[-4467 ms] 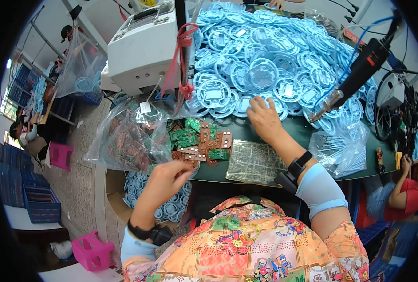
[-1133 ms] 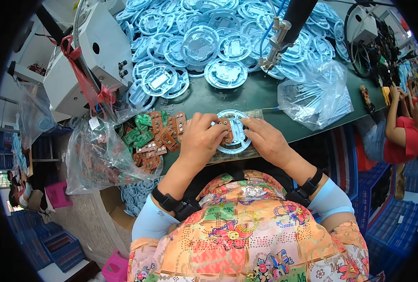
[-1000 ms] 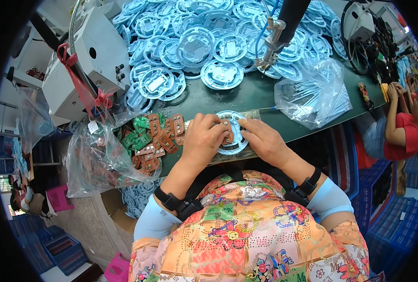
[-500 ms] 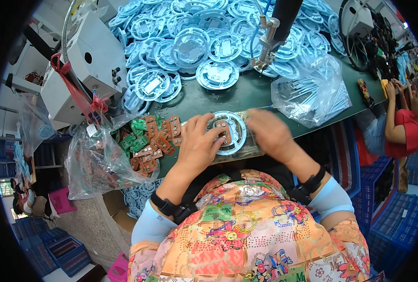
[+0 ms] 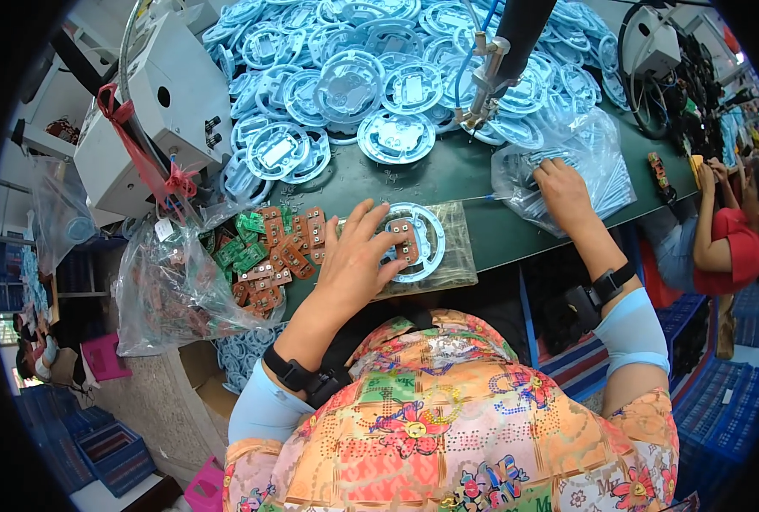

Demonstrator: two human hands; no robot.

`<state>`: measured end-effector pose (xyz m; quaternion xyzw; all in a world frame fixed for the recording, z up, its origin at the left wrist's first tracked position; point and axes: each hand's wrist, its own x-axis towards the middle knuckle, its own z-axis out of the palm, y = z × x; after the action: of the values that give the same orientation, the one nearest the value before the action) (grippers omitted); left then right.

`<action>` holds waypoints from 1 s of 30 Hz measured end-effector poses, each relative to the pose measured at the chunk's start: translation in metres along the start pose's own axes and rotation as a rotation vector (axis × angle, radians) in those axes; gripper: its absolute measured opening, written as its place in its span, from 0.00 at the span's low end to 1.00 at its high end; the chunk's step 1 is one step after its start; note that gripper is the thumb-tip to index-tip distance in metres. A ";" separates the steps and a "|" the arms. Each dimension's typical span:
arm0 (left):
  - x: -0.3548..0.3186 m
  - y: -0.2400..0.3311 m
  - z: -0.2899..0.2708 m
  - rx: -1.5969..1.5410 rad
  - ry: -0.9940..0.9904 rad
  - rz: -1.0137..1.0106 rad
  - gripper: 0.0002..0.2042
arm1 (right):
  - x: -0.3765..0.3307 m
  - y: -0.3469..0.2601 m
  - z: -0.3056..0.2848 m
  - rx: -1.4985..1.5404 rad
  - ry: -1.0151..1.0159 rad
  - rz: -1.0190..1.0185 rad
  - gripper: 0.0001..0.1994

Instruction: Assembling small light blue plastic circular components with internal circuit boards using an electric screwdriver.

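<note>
My left hand [image 5: 356, 260] is spread at the left side of a light blue plastic ring [image 5: 435, 243], its thumb and forefinger apart beside a small brown circuit board [image 5: 406, 241] lying on that ring. The ring rests on a flat block covered in clear film [image 5: 459, 260] at the bench's near edge. Farther right, my right hand [image 5: 565, 194] is down at a clear plastic bag of thin light blue sticks [image 5: 606, 183]. Its fingers are curled, and whatever they pinch is hidden. A thin blue-tipped tool [image 5: 473, 199] lies between the block and the bag.
Brown and green circuit boards [image 5: 290, 247] spill from a clear bag [image 5: 179, 286] on the left. Many light blue plastic discs [image 5: 345, 90] are heaped at the back of the green bench [image 5: 456, 175]. A metal nozzle [image 5: 482, 94] hangs above. Another person [image 5: 729, 239] sits at right.
My right hand has moved right from beside the ring to the bag of sticks, uncovering the film-covered block. My left hand stays at the ring, its fingers slightly more spread.
</note>
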<state>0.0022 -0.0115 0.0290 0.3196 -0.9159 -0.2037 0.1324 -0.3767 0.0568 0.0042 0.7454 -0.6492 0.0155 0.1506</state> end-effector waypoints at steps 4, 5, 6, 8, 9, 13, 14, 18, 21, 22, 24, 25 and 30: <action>0.000 0.002 0.004 0.048 0.005 0.015 0.19 | -0.002 0.006 0.005 0.008 0.063 -0.009 0.04; 0.000 0.002 0.006 0.046 0.028 0.028 0.20 | -0.001 0.008 0.002 0.012 0.024 -0.005 0.05; 0.000 0.003 0.007 0.045 0.052 0.038 0.20 | 0.001 0.009 -0.001 0.016 -0.013 -0.004 0.05; 0.000 0.005 0.006 0.031 0.057 0.033 0.22 | 0.003 0.010 -0.006 0.022 0.031 -0.006 0.05; 0.000 0.007 0.005 0.012 0.059 0.035 0.24 | 0.002 0.010 -0.008 0.024 0.070 0.000 0.05; 0.005 0.018 0.002 0.002 0.068 0.038 0.29 | 0.005 0.006 -0.010 0.063 0.208 -0.027 0.04; 0.005 0.020 0.001 0.032 0.051 0.002 0.30 | -0.001 0.008 0.002 0.052 0.098 -0.013 0.04; 0.004 0.020 0.005 0.043 0.043 -0.028 0.33 | -0.003 0.011 0.005 0.007 0.019 -0.001 0.05; 0.002 0.019 0.006 0.035 0.046 -0.041 0.35 | -0.003 0.007 -0.007 0.029 0.079 -0.043 0.05; 0.002 0.018 0.007 0.015 0.045 -0.045 0.35 | -0.002 0.004 -0.012 0.108 0.127 -0.029 0.04; 0.002 0.019 0.008 -0.005 0.045 -0.056 0.35 | 0.005 -0.002 -0.023 0.290 0.301 -0.062 0.05; 0.003 0.020 0.006 0.005 0.047 -0.068 0.35 | 0.010 -0.010 -0.032 0.301 0.307 -0.070 0.05; 0.008 0.024 0.007 -0.067 0.053 -0.084 0.36 | 0.013 -0.077 -0.083 0.945 0.278 -0.055 0.09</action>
<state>-0.0191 0.0030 0.0351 0.3583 -0.8906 -0.2309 0.1584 -0.2855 0.0733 0.0709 0.7397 -0.5251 0.4037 -0.1185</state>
